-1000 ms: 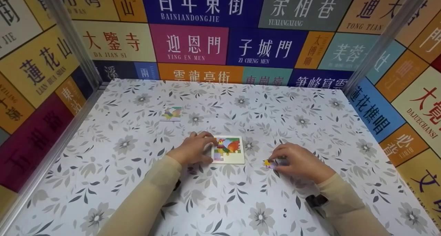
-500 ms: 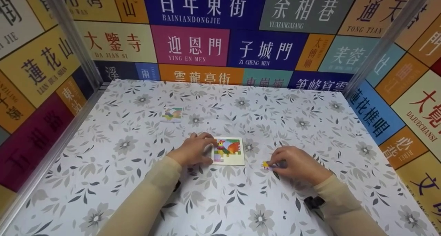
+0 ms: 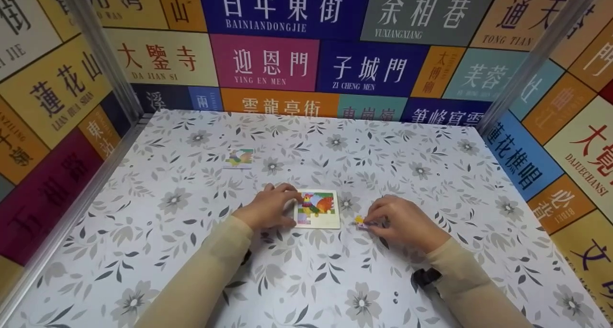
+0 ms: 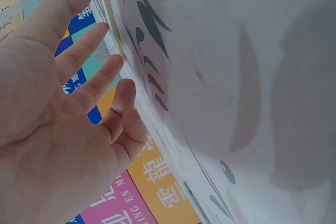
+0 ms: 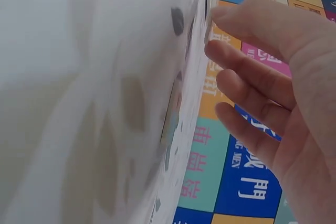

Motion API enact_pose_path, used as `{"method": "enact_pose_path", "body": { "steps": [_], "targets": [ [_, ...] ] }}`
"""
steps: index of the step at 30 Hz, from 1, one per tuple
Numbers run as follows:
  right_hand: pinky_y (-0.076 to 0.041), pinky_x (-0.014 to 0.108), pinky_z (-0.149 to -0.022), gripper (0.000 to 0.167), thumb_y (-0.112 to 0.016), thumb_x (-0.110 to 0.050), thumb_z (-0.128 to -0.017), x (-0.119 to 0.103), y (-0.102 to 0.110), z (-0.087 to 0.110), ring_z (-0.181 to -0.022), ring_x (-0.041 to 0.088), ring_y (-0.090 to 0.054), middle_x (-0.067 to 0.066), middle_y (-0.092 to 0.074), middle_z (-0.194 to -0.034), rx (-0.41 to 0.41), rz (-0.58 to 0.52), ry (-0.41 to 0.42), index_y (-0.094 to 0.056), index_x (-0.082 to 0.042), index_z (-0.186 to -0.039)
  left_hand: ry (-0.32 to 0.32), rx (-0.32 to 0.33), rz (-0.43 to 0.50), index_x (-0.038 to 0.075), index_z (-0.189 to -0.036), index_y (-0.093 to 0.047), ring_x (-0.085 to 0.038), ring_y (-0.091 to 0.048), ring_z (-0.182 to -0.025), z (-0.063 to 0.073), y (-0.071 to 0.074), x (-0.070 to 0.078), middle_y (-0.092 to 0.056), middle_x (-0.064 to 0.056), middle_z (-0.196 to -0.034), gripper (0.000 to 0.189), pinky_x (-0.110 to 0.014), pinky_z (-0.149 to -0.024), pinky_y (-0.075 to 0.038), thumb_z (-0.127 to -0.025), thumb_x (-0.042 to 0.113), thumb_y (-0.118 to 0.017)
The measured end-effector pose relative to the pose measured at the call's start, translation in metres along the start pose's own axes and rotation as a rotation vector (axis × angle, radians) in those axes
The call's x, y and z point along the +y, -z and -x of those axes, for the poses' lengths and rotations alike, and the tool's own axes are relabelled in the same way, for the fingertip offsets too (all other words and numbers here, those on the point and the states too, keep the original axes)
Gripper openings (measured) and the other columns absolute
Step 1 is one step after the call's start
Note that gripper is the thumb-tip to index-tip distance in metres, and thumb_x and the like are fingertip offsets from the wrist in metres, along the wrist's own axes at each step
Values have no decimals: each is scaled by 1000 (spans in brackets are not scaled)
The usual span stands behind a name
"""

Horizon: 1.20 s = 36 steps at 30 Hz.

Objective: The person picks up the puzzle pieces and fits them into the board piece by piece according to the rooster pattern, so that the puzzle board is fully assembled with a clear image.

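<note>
A small framed jigsaw puzzle (image 3: 318, 208) with a bright rooster picture lies in mid-table; its lower right part shows the bare pale backing. My left hand (image 3: 270, 207) rests at its left side, thumb near the lower corner and a fingertip over the upper one. In the left wrist view those fingers (image 4: 97, 85) are mostly extended. To the right of the frame, my right hand (image 3: 402, 222) pinches a yellow and lilac puzzle piece (image 3: 360, 221) between thumb and forefinger. The right wrist view shows another small flat piece (image 5: 172, 111) on the table, hidden by the hand from above.
A small picture card (image 3: 238, 159) with a similar bird lies farther back on the left. White floral cloth covers the table (image 3: 306, 280). Walls with colourful street-name panels (image 3: 268, 62) and clear corner strips (image 3: 536, 64) close in the back and sides.
My right hand has moved left toward the puzzle frame, carrying the puzzle piece, which also turned a little. The left hand and the frame have stayed in place.
</note>
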State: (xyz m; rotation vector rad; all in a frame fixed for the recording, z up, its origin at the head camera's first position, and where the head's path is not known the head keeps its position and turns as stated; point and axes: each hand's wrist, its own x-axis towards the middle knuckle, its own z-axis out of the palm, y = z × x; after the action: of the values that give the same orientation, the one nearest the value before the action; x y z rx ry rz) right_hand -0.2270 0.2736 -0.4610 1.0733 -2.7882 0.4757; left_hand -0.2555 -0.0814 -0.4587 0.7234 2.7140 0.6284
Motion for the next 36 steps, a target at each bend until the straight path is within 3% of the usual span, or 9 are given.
{"method": "enact_pose_path", "body": {
  "steps": [5,11,20,31,36],
  "targets": [
    [-56,36,-84,10,-85,-23,-85,-7,-7,-12,-94,12,-66,-8,-73,-99,13,-7,61,-83,-21,-95,6,-10,-7,25,-134,-66,-37,-44,-131,0,0,0,-48,-5,-154,51,-55,-110,-40,-86,28,-84],
    [-57,34,-86,11,-85,-29,-86,-16,-11,-27,-96,10,-66,-10,-72,-100,14,-9,63,-83,-23,-94,33,-17,5,27,-135,-65,-34,-43,-135,-1,3,1,-47,-2,-155,53,-55,-113,-38,-85,28,-85],
    [-57,37,-88,12,-84,-23,-86,-30,-15,-48,-98,16,-67,-4,-74,-104,-12,-34,116,-83,-19,-98,56,-22,-2,30,-136,-64,-34,-41,-137,-2,4,1,-46,0,-156,54,-55,-114,-37,-85,29,-85],
    [-56,34,-90,11,-82,-26,-88,-49,-28,-66,-100,13,-66,-6,-74,-109,-44,-23,135,-84,-24,-99,-19,9,-18,22,-131,-67,-41,-45,-126,-1,2,-1,-49,-8,-153,50,-57,-105,-42,-85,27,-85],
    [-56,36,-92,10,-81,-23,-89,-54,-30,-73,-102,16,-67,-2,-75,-112,-68,1,154,-84,-22,-99,-2,0,-26,23,-133,-66,-38,-45,-128,-3,1,0,-49,-6,-153,53,-55,-107,-42,-84,28,-85]
  ]
}}
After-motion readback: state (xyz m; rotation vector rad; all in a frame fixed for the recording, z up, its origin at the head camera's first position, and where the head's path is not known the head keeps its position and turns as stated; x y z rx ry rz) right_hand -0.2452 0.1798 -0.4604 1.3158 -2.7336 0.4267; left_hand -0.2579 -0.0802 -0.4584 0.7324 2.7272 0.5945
